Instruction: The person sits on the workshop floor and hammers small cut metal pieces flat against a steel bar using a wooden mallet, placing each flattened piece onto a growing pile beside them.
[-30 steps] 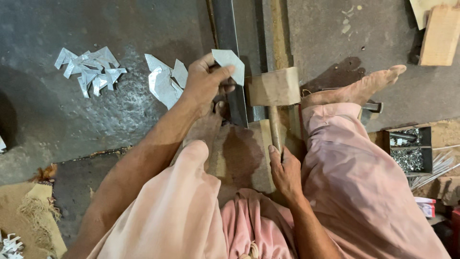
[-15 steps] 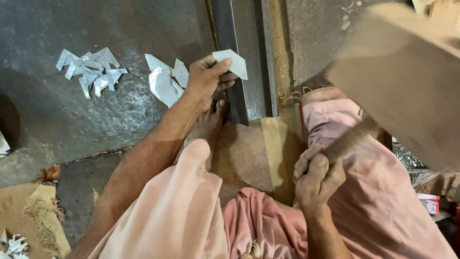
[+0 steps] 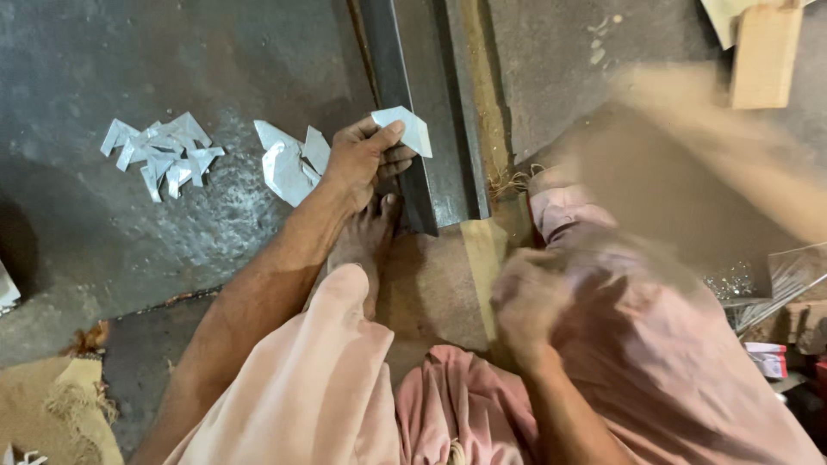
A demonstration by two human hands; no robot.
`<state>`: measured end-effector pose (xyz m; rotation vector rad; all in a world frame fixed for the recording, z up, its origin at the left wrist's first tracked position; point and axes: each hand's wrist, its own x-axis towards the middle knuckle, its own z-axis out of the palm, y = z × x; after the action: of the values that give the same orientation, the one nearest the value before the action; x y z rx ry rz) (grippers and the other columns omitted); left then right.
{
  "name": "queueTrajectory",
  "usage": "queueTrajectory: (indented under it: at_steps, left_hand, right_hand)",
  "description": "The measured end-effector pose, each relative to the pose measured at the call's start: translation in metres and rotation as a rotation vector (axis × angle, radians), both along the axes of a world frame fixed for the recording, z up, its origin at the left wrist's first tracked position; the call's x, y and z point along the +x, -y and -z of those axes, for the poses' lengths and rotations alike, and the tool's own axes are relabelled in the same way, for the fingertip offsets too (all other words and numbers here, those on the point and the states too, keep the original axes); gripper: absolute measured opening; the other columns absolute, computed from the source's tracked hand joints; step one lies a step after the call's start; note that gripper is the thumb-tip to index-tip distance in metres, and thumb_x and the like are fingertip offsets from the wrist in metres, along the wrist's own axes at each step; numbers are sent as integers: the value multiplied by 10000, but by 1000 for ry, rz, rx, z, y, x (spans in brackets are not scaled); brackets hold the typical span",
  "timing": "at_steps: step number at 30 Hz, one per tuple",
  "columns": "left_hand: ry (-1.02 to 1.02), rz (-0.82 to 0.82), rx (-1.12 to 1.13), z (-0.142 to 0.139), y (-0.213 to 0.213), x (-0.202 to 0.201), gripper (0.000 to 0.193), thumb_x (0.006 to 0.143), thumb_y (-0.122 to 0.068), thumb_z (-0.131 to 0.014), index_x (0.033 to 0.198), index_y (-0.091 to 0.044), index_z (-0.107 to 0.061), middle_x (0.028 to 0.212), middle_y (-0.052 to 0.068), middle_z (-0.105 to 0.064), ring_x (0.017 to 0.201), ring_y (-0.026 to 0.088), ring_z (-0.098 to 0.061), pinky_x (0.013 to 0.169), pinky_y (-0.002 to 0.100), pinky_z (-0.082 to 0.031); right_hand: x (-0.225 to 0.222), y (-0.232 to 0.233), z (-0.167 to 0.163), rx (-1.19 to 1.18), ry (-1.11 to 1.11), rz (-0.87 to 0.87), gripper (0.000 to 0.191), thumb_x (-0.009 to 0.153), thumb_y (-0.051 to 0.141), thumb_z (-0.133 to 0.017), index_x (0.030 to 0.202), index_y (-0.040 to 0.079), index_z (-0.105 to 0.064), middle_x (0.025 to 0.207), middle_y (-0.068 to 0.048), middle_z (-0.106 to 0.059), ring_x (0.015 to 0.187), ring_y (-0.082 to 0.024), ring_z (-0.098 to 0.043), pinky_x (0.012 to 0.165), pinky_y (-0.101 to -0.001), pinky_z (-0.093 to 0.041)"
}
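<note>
While the left hand (image 3: 357,159) pinched a folded grey sheet-metal piece (image 3: 405,129) on the dark steel bar (image 3: 401,112), the right hand (image 3: 525,297), blurred, seemingly gripped a wooden mallet (image 3: 689,146). A misaimed blow could strike the fingers. A small white-and-red package (image 3: 767,360) lay at right.

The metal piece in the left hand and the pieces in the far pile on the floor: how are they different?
The held metal piece is single, pinched by the left hand against the dark steel bar; the pile pieces are many, loose on the floor. The held one looks larger. All are pale, angular sheet metal.
</note>
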<state>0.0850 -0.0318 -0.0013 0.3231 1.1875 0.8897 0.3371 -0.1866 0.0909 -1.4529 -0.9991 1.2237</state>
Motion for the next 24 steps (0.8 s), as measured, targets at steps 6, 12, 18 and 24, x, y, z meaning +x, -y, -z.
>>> queueTrajectory:
  at_steps: [6, 12, 18, 24]
  left_hand:
    - [14, 9, 10, 0, 2, 0, 202, 952, -215, -731, 1091, -69, -720, 957, 45, -745, 824, 152, -720, 763, 334, -620]
    - [27, 52, 28, 5, 1, -2, 192, 971, -225, -720, 1086, -72, -712, 952, 25, -732, 826, 142, -710, 773, 337, -611]
    - [105, 107, -10, 14, -4, -5, 150, 948, -219, -722, 1048, -110, -696, 908, -9, -699, 806, 127, -688, 758, 346, -611]
    - [70, 193, 20, 29, -8, -12, 168, 977, -275, -727, 961, -120, -662, 830, -36, -622, 716, 93, -576, 661, 301, -534]
  right_hand:
    - [18, -6, 8, -332, 210, 117, 391, 1076, 357, -422, 889, 47, -569, 601, -63, -519, 471, -196, -465, 420, -383, -364]
    - [21, 1, 25, 7, 29, -147, 333, 1073, 333, -491, 991, 30, -601, 720, -103, -537, 583, -214, -468, 520, -360, -442]
    - [26, -9, 21, -121, -151, 165, 409, 1123, 403, -447, 879, 91, -552, 624, -34, -501, 487, -118, -453, 429, -316, -374]
    - [21, -24, 21, -673, -134, 52, 432, 1037, 463, -494, 798, 110, -564, 578, -13, -455, 405, -140, -404, 369, -314, -319]
